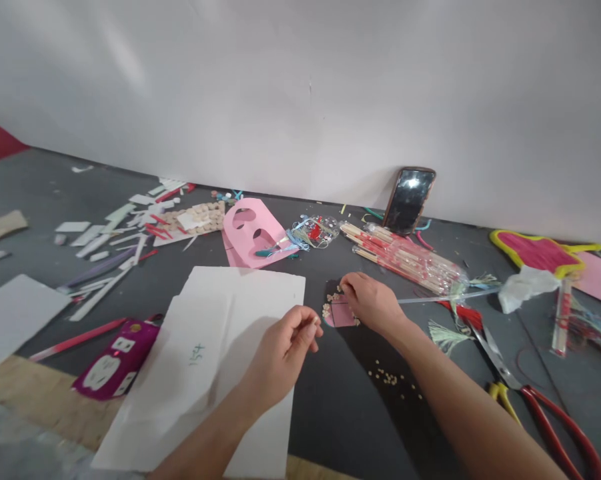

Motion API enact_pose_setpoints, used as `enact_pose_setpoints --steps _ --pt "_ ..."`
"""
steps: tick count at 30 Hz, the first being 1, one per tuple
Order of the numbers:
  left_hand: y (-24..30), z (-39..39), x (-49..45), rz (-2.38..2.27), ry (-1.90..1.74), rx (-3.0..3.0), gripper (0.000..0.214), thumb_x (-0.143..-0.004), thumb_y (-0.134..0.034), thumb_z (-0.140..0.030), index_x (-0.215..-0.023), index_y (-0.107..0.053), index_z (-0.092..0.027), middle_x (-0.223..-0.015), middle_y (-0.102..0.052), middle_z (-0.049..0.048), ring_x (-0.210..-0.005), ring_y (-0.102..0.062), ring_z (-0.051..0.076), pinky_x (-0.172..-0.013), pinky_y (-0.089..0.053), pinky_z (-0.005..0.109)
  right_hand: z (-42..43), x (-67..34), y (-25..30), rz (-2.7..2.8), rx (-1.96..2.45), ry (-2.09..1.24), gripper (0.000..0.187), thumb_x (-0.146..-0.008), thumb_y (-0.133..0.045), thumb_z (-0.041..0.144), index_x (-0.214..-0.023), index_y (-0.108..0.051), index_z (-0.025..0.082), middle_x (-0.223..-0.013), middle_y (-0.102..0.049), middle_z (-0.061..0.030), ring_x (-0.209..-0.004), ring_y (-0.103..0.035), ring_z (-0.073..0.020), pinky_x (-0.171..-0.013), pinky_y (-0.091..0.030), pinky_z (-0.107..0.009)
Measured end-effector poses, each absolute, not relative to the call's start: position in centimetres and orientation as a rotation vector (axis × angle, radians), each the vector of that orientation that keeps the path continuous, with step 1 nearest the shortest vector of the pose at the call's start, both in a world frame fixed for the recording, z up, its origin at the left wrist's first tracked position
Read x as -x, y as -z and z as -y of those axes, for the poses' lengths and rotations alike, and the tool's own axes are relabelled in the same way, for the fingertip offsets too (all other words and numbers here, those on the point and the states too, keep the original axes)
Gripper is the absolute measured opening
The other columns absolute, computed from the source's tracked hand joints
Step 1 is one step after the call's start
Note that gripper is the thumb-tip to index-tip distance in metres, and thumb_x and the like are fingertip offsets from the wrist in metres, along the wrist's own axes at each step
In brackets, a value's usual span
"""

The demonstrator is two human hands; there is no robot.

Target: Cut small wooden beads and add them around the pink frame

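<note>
A small pink and dark piece (341, 312) lies on the dark table, its edge set with small pale flower-like bits. My right hand (373, 301) is over its upper right corner, fingertips pinched together at the edge; what they grip is hidden. To the left of the piece, above a white board (250, 307), my left hand (289, 350) is closed in a pinch. A tiny pale bit shows at its fingertips, too small to name. Several loose pale bits (390, 380) are scattered on the table below my right wrist.
A phone (409, 200) leans against the wall behind bagged red-and-cream sticks (405, 257). Scissors (510, 380) lie open at the right. Farther left are a pink cut-out (257, 230), a purple pouch-like item (115, 360), a red-and-white stick (80, 340) and many white scraps (100, 237).
</note>
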State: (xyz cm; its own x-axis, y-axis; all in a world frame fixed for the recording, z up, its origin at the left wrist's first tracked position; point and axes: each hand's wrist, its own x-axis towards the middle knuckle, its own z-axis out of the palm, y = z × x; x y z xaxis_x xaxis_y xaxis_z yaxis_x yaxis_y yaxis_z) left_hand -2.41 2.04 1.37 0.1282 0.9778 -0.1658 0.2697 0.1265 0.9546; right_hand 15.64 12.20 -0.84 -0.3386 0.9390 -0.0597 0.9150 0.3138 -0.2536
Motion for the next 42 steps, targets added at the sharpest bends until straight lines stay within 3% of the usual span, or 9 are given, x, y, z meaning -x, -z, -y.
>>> enact_pose_setpoints --steps 9,14,18,23,27,32,35,38,42 --pt "-1.2 -2.0 2.6 -1.267 -0.887 -1.184 0.019 -0.088 -0.048 -0.037 -0.087 -0.054 -0.019 -0.086 -0.059 0.0016 -0.072 -0.053 0.012 -0.069 -0.042 0.024 -12.9 -17.0 0.5 2.377 1.752 -0.418 0.031 -0.088 -0.041 0.019 -0.109 -0.063 0.026 -0.095 -0.072 -0.0014 -0.083 -0.064 -0.0159 -0.067 -0.041 -0.023" --pt "-0.9 -1.9 2.6 -1.342 -0.906 -1.181 0.019 -0.085 -0.054 -0.038 -0.088 -0.059 -0.02 -0.082 -0.056 -0.0005 -0.071 -0.047 0.012 -0.064 -0.037 0.022 -11.7 -19.4 -1.2 2.237 1.787 -0.34 0.022 -0.088 -0.043 0.029 -0.083 -0.062 0.023 -0.075 -0.068 -0.0013 -0.067 -0.061 -0.0155 -0.06 -0.037 -0.023" --pt "-1.2 -1.6 2.5 -1.349 -0.902 -1.178 0.02 -0.083 -0.056 -0.038 -0.088 -0.061 -0.02 -0.079 -0.055 -0.001 -0.071 -0.046 0.012 -0.064 -0.036 0.022 -8.5 -23.2 -3.4 2.092 1.878 -0.236 0.036 -0.088 -0.039 0.048 -0.063 -0.048 0.023 -0.055 -0.055 0.0004 -0.05 -0.049 -0.0144 -0.05 -0.028 -0.025" --pt "-1.4 -0.5 1.6 -1.289 -0.898 -1.18 0.023 -0.083 -0.057 -0.042 -0.089 -0.061 -0.02 -0.079 -0.055 -0.0015 -0.072 -0.046 0.012 -0.066 -0.037 0.022 -2.0 -28.1 -4.6 1.872 1.946 -0.175 0.045 -0.091 -0.026 0.053 -0.059 -0.038 0.024 -0.045 -0.039 0.004 -0.043 -0.04 -0.0128 -0.047 -0.028 -0.025" --pt "-1.5 0.9 0.2 -1.263 -0.852 -1.208 0.024 -0.083 -0.057 -0.043 -0.087 -0.062 -0.019 -0.077 -0.055 -0.0016 -0.07 -0.046 0.011 -0.066 -0.037 0.022 3.1 -30.7 -4.1 1.758 2.002 -0.144 0.045 -0.091 -0.025 0.054 -0.058 -0.034 0.025 -0.042 -0.038 0.0043 -0.038 -0.037 -0.0127 -0.043 -0.028 -0.025" --pt "-1.1 2.7 -1.4 -1.296 -0.834 -1.23 0.021 -0.076 -0.063 -0.039 -0.08 -0.062 -0.018 -0.078 -0.058 -0.0012 -0.072 -0.05 0.012 -0.069 -0.039 0.022 7.1 -33.1 -2.4 1.725 2.031 -0.123 0.035 -0.09 -0.031 0.051 -0.072 -0.047 0.025 -0.049 -0.049 0.0018 -0.042 -0.046 -0.0149 -0.044 -0.036 -0.026" --pt "-0.8 3.8 -2.2 -1.323 -0.845 -1.236 0.019 -0.073 -0.067 -0.036 -0.078 -0.061 -0.019 -0.075 -0.058 -0.0022 -0.07 -0.051 0.012 -0.067 -0.04 0.022 8.3 -34.6 -0.7 1.884 1.969 -0.012 0.03 -0.088 -0.037 0.045 -0.093 -0.055 0.022 -0.078 -0.065 -0.0074 -0.068 -0.062 -0.0213 -0.061 -0.047 -0.031" --pt "-0.5 5.1 -2.9 -1.321 -0.861 -1.243 0.019 -0.072 -0.067 -0.036 -0.076 -0.059 -0.019 -0.073 -0.057 -0.0025 -0.069 -0.051 0.012 -0.066 -0.04 0.022 9.0 -35.8 1.0 2.056 1.905 0.097 0.032 -0.087 -0.04 0.041 -0.102 -0.057 0.019 -0.103 -0.065 -0.013 -0.094 -0.061 -0.0274 -0.08 -0.047 -0.039" --pt "-0.4 6.5 -3.5 -1.302 -0.886 -1.278 0.021 -0.073 -0.066 -0.038 -0.076 -0.06 -0.018 -0.072 -0.058 -0.0013 -0.07 -0.052 0.013 -0.066 -0.042 0.023 9.2 -35.0 1.5 2.142 1.877 0.116 0.03 -0.088 -0.041 0.031 -0.108 -0.058 0.016 -0.108 -0.063 -0.0153 -0.102 -0.056 -0.0293 -0.088 -0.043 -0.045"
